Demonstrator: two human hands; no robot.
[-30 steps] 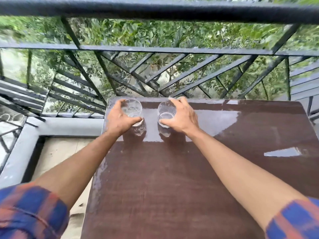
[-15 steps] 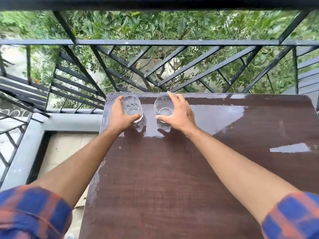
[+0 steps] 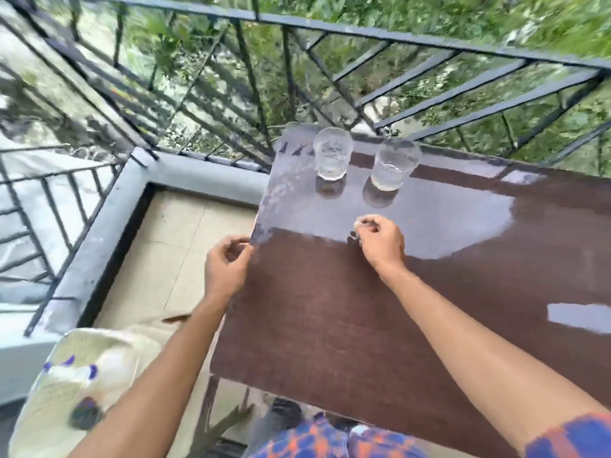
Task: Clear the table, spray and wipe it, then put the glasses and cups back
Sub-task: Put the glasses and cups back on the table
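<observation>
Left hand (image 3: 226,272) and right hand (image 3: 380,242) withdrawn from glasses (image 3: 331,157) toward desk (image 3: 330,325) front.
Both loosely curled, empty. Basket (image 3: 49,388) with cups (image 3: 112,365) lies off desk's left side, nearest left hand.

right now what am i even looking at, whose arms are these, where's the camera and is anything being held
There is no machine here. These are a person's two bare arms, filmed by one wide-angle camera worn on the head and looking forward and down, which is why the arms enter from the bottom. The left hand hovers at the left edge of the brown table, and the right hand is over the tabletop. Both have loosely curled fingers and, as far as the blur shows, hold nothing. Near the far edge stand two clear glasses, upright and apart: the left glass and the right glass. Beyond is a dark railing. A cream basket with blurred items sits low on the left.
</observation>
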